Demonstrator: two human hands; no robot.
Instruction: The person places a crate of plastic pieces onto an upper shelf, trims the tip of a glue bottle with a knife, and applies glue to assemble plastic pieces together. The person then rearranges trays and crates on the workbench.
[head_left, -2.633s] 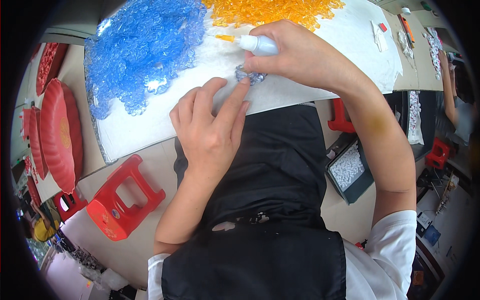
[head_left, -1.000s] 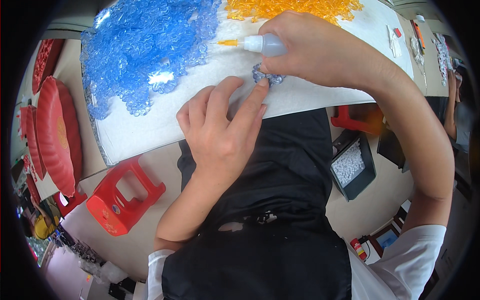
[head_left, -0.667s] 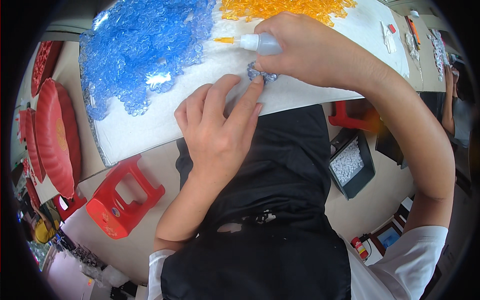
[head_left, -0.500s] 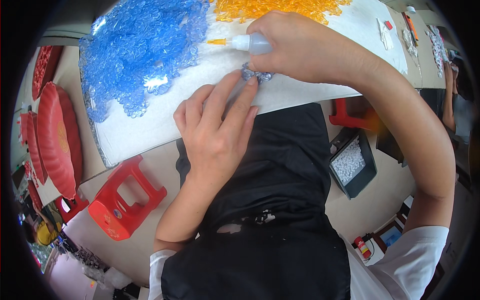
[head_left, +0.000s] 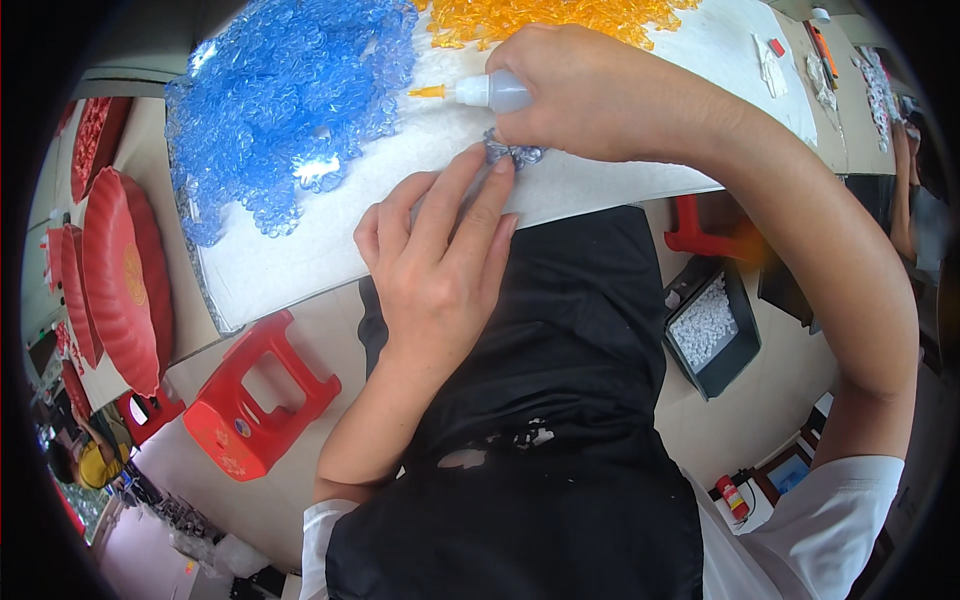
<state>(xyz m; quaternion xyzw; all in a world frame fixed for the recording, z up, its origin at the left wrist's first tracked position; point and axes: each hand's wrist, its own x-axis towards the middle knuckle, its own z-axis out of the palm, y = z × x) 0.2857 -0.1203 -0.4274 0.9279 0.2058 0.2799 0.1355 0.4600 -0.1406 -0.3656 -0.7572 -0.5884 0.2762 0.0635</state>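
The right hand (head_left: 570,95), closed around a needle-tipped squeeze bottle (head_left: 508,92), apparently keeps it sideways to free the thumb beside the scalloped translucent blue piece (head_left: 525,155) on the white sheet (head_left: 270,275), which the left hand (head_left: 435,265), loosely spread and enclosing nothing, seemingly steadies by fingertip.

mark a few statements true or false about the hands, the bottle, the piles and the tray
1. The right hand holds a squeeze bottle. True.
2. The orange tip points right. False: the orange tip points left, toward the blue pile.
3. The left hand holds scissors. False: the left hand's index fingertip is at a small clear cluster.
4. The orange pile lies right of the blue one. True.
5. The dark tray holds red pieces. False: the dark tray holds white pieces.
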